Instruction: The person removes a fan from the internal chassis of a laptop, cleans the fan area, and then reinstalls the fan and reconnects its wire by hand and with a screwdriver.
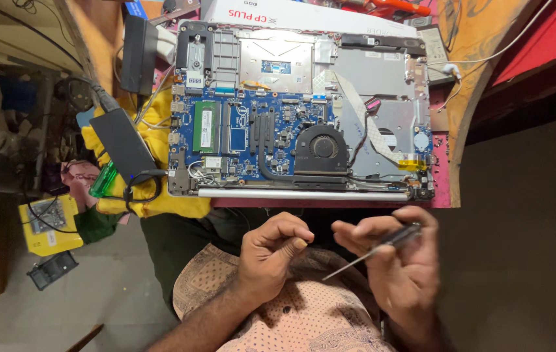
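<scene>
My right hand has its fingers pinched around a thin screwdriver, dark handle, shiny metal shaft pointing down toward my left hand. Left fingers are curled into a loose fist; can't tell if anything's inside. Both hover over my patterned shirt, just short of the opened laptop on the pink surface. It's a blue board with a round black fan, a curved dark heatpipe and a green RAM stick. A matte black charger brick lies on yellow cloth to the left.
</scene>
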